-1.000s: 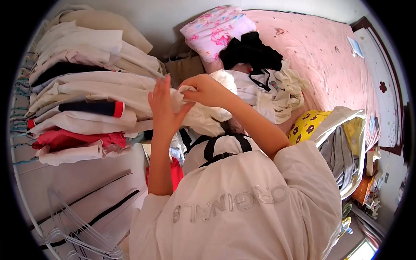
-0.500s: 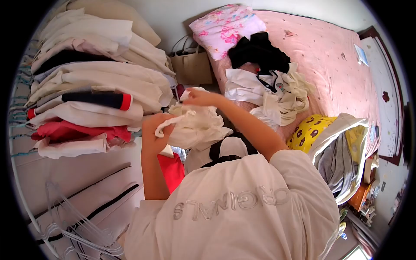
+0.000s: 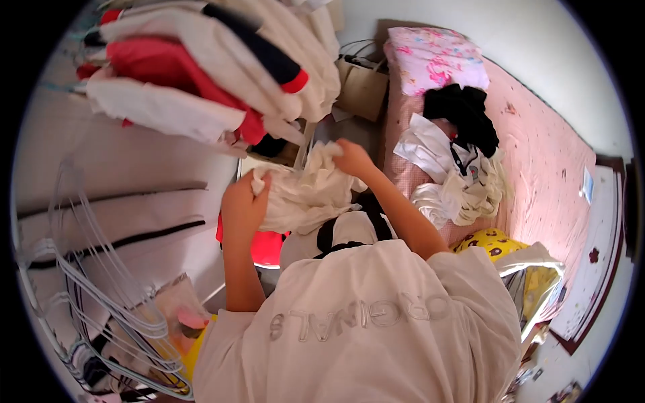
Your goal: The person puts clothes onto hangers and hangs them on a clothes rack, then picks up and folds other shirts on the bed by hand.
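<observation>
A crumpled off-white garment (image 3: 302,191) hangs in front of my body, stretched between my two hands; its exact kind does not show. My left hand (image 3: 246,196) grips its left edge, with the fingers closed round the cloth. Higher up on the other side, my right hand (image 3: 351,160) pinches the garment's upper right part. Below the cloth, something red (image 3: 269,248) shows close to my left forearm.
Clothes on a rack hang at upper left, among them a red garment (image 3: 158,67). Several white hangers (image 3: 127,322) hang at lower left. On the pink bed (image 3: 537,134) lie a black garment (image 3: 460,114), white clothes (image 3: 430,151) and a floral pillow (image 3: 437,64). A beige bag (image 3: 363,87) stands behind.
My view has turned, so the rack clothes sit higher and the bed further right. My hands have moved apart, and the garment is spread wider between them.
</observation>
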`<state>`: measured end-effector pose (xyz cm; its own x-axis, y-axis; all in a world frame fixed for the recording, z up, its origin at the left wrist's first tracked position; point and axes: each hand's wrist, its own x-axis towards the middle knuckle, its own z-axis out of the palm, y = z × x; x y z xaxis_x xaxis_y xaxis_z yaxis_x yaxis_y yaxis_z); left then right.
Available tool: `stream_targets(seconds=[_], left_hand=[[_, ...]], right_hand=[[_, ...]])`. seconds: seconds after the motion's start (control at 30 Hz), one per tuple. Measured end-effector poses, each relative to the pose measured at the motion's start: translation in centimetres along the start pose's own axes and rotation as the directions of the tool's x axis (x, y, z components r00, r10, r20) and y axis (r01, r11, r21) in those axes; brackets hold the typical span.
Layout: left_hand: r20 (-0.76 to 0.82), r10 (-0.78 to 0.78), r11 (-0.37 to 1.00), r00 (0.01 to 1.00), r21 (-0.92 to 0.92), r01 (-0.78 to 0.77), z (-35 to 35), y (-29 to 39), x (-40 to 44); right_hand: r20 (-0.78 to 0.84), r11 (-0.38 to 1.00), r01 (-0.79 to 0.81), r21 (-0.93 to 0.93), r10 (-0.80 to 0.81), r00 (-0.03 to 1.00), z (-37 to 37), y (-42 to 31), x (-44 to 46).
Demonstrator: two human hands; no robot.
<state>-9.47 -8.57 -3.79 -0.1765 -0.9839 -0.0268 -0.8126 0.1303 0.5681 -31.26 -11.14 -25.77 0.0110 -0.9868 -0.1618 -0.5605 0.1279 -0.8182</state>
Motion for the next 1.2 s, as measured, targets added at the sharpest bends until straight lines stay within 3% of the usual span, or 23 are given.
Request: stream_targets(seconds=[0.03,0.07,0.13,0.2,0.3,0.4,0.43,0.53,0.6,0.67,0.7,0.83,0.93,1.0,1.07,1.17,1.2], left_hand=[[-0.070,-0.028,0.996,0.997,0.082,0.034,0.1,-1.7,0.0],[-0.122,-0.086,0.990,0.989,0.099,0.098,-0.1,-2.6,-0.5],[-0.219,-0.183,0.967,0.958,0.135,0.215,-0.6,-4.2,-1.4],[-0.244,-0.190,0.966,0.951,0.126,0.225,-0.6,-6.0,-2.4],[-0.218,-0.236,0.961,0.947,0.095,0.262,-0.5,-6.9,-3.5],[-0.218,-0.273,0.959,0.937,0.011,0.282,-0.2,-7.4,-4.0],[-0.209,-0.307,0.951,0.929,-0.017,0.310,-0.2,-7.1,-4.0],[-0.282,-0.314,0.948,0.907,-0.149,0.282,0.2,-7.3,-4.3],[-0.305,-0.345,0.923,0.888,-0.283,0.262,0.5,-6.8,-4.3],[-0.415,-0.352,0.872,0.839,-0.472,0.133,1.8,-7.2,-4.4],[-0.461,-0.359,0.832,0.811,-0.552,0.055,2.3,-7.1,-4.6],[-0.535,-0.320,0.834,0.782,-0.551,-0.036,2.9,-6.6,-5.5],[-0.615,-0.029,1.000,0.788,-0.026,0.017,2.3,-7.8,-6.6],[-0.584,0.014,0.989,0.812,0.126,0.074,1.9,-7.9,-7.1],[-0.617,-0.058,0.990,0.785,0.069,0.127,1.6,-8.5,-7.7],[-0.658,-0.161,0.981,0.735,-0.024,0.194,1.1,-9.3,-8.6],[-0.668,-0.193,0.976,0.719,-0.052,0.213,0.7,-9.5,-8.8]], right_hand=[[-0.170,0.982,-0.030,0.185,0.062,0.983,-1.0,-1.5,-1.1],[-0.326,0.967,0.088,0.238,-0.006,0.945,-2.4,-3.2,-2.2],[-0.413,0.930,0.150,0.335,0.002,0.911,-4.0,-4.2,-3.5],[-0.382,0.916,0.129,0.379,0.028,0.924,-5.2,-5.6,-5.1],[-0.227,0.967,-0.033,0.251,0.092,0.970,-6.2,-7.4,-7.1],[-0.236,0.990,0.014,0.141,0.020,0.972,-6.1,-8.7,-8.3],[-0.206,0.982,0.017,0.187,0.022,0.978,-5.9,-8.6,-8.4],[-0.096,0.988,-0.011,-0.157,-0.004,0.995,-5.5,-8.4,-8.2],[-0.011,0.936,0.140,-0.324,-0.152,0.988,-4.9,-8.7,-8.1],[0.049,0.815,0.314,-0.487,-0.333,0.942,-4.4,-9.5,-7.9],[0.075,0.835,0.321,-0.447,-0.323,0.943,-4.7,-12.1,-8.1],[0.143,0.772,0.636,0.015,-0.631,0.763,-3.7,-20.1,-8.1],[0.185,0.641,0.664,0.386,-0.758,0.625,-2.3,-28.5,-9.4],[0.136,0.530,0.663,0.529,-0.824,0.550,-0.4,-33.2,-10.4],[0.103,0.464,0.725,0.509,-0.869,0.484,1.1,-37.1,-11.0],[0.172,0.572,0.635,0.519,-0.798,0.577,2.9,-40.5,-10.6],[0.183,0.551,0.634,0.543,-0.815,0.550,3.5,-40.8,-10.2]])
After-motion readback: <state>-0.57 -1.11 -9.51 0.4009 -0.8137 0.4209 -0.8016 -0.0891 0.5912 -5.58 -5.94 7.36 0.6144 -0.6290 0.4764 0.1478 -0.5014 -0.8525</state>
